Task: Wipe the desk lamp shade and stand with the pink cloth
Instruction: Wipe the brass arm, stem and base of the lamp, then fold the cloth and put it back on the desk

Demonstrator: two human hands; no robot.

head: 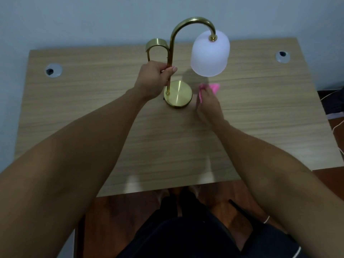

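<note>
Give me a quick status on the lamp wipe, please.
Left hand grips lamp stand. Right hand holds pink cloth below shade, not touching it. Nothing in the way.

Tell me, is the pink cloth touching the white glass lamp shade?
No, the pink cloth lies below the white glass lamp shade, on the wooden desk.

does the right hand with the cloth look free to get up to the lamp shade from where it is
Probably yes. The right hand grips the pink cloth just below the white shade, with nothing showing between them. The left hand holds the brass stem on the far side, out of the way.
</note>
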